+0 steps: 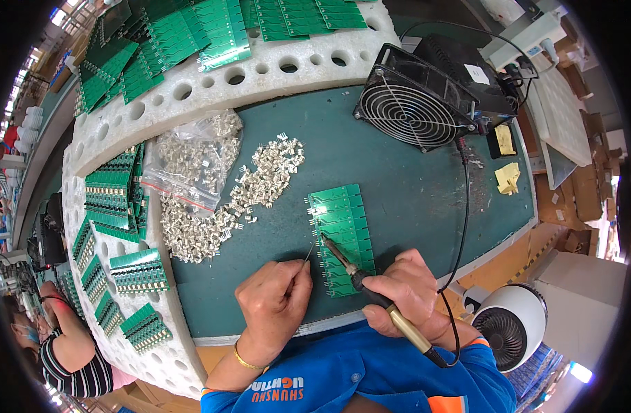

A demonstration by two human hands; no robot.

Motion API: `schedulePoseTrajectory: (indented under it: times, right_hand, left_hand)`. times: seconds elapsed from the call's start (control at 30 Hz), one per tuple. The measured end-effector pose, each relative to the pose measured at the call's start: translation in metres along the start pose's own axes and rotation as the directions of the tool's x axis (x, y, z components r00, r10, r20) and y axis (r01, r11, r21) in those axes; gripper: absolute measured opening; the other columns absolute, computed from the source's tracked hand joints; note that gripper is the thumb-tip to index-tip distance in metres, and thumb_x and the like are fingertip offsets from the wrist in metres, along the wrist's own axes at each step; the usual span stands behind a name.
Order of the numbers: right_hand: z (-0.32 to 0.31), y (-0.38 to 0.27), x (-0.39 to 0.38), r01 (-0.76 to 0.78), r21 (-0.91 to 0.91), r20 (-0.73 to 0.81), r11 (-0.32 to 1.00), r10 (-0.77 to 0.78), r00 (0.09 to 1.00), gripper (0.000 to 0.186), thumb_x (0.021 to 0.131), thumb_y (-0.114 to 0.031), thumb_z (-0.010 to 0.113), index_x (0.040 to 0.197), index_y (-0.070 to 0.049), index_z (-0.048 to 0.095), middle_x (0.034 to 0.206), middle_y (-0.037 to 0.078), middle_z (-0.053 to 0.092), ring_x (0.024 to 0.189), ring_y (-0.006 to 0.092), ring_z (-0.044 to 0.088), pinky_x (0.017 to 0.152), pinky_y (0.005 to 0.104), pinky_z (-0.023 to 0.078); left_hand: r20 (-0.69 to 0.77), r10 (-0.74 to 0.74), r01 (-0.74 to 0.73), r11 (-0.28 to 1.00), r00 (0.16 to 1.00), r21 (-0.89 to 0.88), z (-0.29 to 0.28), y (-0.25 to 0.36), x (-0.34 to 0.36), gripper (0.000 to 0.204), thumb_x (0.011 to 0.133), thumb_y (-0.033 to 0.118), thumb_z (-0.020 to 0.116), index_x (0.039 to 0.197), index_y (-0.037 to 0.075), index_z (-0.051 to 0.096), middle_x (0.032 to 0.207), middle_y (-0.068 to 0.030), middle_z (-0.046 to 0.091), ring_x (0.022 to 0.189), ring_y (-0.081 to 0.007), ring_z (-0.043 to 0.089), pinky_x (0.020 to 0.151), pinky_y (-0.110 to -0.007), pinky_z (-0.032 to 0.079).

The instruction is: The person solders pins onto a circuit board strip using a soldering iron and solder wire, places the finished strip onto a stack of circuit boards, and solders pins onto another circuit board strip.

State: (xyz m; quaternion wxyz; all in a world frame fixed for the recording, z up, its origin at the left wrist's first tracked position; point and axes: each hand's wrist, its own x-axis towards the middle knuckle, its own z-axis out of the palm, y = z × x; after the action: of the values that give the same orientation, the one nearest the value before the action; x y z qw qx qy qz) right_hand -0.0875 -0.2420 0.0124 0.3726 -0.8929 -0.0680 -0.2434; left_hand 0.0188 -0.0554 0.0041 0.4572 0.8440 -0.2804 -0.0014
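Note:
A green circuit board panel (344, 230) lies on the dark green work mat (281, 206), with small white connectors along its left edge. My right hand (406, 292) is closed round a soldering iron (391, 310), whose tip rests at or just over the upper part of that edge. Between the pinched fingers of my left hand (274, 292) is a thin solder wire (309, 252), pointing up beside the same edge. Whether the wire touches the iron's tip is too small to tell. Left of the board lie a loose pile of small connectors (264, 175) and a plastic bag of connectors (198, 155).
White foam trays with holes (253, 79) run along the back and left, carrying green boards (140, 270). A black fan (412, 113) stands at the back right; the iron's cord (465, 213) hangs nearby. A white fan (511, 320) is at the lower right, and another person (71, 344) sits far left.

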Motion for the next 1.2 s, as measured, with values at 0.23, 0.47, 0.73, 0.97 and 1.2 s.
schedulePoseTrajectory:
  times: [0.23,0.47,0.73,0.97,1.2]
  right_hand:
    - [0.001,-0.001,-0.002,-0.004,0.001,-0.001,1.0,0.004,1.0,0.036,0.094,-0.036,0.069,0.107,-0.003,0.063,0.069,0.004,0.062,0.057,0.0211,0.059,0.063,0.0374,0.045]
    - [0.0,-0.003,-0.001,0.004,-0.012,0.006,1.0,-0.004,1.0,0.036,0.094,-0.035,0.07,0.107,-0.003,0.063,0.071,0.004,0.062,0.058,0.0211,0.059,0.062,0.0374,0.044]
    - [-0.004,-0.002,0.001,0.018,-0.003,-0.037,1.0,-0.018,0.999,0.031,0.088,-0.029,0.074,0.103,-0.003,0.067,0.067,0.001,0.062,0.056,0.0187,0.056,0.061,0.0349,0.041]
    - [-0.007,0.007,0.002,0.037,0.031,-0.063,0.999,-0.035,0.997,0.028,0.089,-0.028,0.072,0.105,-0.006,0.068,0.065,-0.001,0.058,0.056,0.0179,0.054,0.063,0.0344,0.041]
    - [-0.008,0.02,0.0,0.036,0.108,-0.064,0.993,-0.029,0.998,0.031,0.09,-0.035,0.073,0.11,-0.012,0.07,0.073,0.0,0.056,0.064,0.0193,0.055,0.065,0.0366,0.043]
  left_hand:
    - [0.001,-0.009,0.009,1.0,1.0,-0.011,0.0,0.001,0.0,0.009,0.08,-0.004,0.076,0.081,0.001,0.07,0.063,-0.0059,0.06,0.051,-0.0126,0.052,0.048,-0.026,0.04]
    - [0.003,0.002,-0.002,1.0,1.0,-0.004,0.001,0.0,0.0,0.009,0.08,-0.005,0.076,0.082,0.001,0.07,0.063,-0.006,0.06,0.051,-0.0124,0.052,0.048,-0.027,0.04]
    - [0.003,-0.029,0.029,1.0,1.0,-0.001,-0.002,0.0,-0.001,0.008,0.079,-0.005,0.076,0.08,0.001,0.07,0.062,-0.0055,0.06,0.049,-0.0113,0.05,0.047,-0.026,0.037]
    - [-0.027,-0.133,0.132,0.991,0.991,-0.034,-0.004,0.003,-0.001,0.009,0.081,-0.004,0.076,0.08,0.001,0.069,0.06,-0.0037,0.056,0.047,-0.01,0.048,0.046,-0.026,0.037]
    - [-0.042,-0.268,0.263,0.959,0.963,-0.102,-0.004,-0.005,-0.005,0.018,0.087,0.0,0.075,0.076,0.003,0.06,0.062,0.0029,0.051,0.053,-0.0033,0.039,0.048,-0.022,0.03]
